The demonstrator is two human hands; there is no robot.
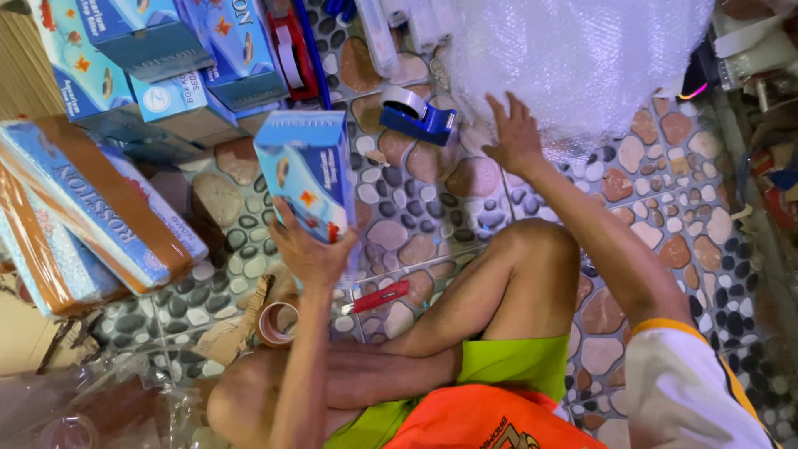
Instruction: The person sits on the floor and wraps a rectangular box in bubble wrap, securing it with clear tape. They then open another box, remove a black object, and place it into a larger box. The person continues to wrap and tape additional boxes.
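Blue carton (306, 170), a light and stiff printed box, stands upright in the left hand (309, 252), fingers closed round its lower end above the pebble-patterned floor (665, 208); I'd hold it by the long sides, since thin card dents. Farther out, the right hand (515, 137) lies spread, fingers wide, on soft bubble wrap (573, 58), near a blue tape dispenser (416, 112).

1. The floor (465, 199) is tiled in a pebble pattern: grey, white and reddish-brown stones, glossy under even light.
2. Blue boxes (141, 50) are stacked at the upper left.
3. Longer taped boxes (91, 216) lean at the left edge.
4. A blue tape dispenser (416, 112) stands on the tiles.
5. A brown tape roll (277, 322) and a red cutter (381, 296) lie lower down.
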